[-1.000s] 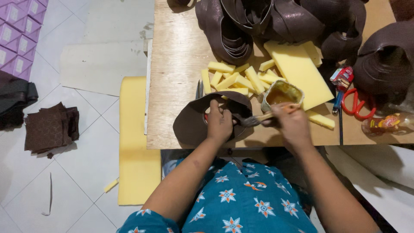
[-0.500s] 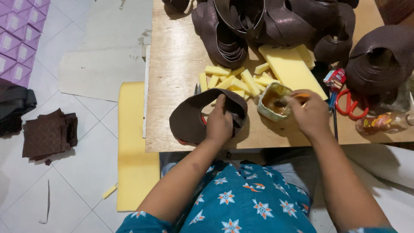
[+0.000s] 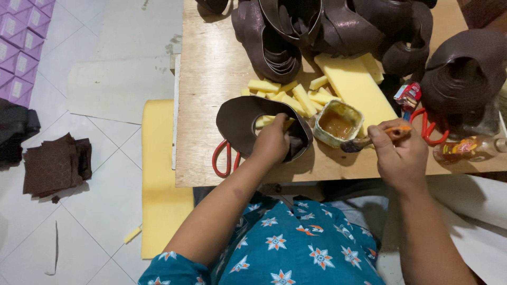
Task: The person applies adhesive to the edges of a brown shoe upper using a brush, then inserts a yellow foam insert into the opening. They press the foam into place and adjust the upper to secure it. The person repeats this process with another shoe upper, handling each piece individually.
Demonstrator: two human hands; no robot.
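The left hand (image 3: 272, 143) presses its fingers down on a brown shoe piece (image 3: 240, 122) lying on the table (image 3: 211, 74). It looks thin, light and bendy; hold it by its rim. The right hand (image 3: 398, 153) pinches a small brush (image 3: 364, 140) beside the glue pot (image 3: 337, 124).
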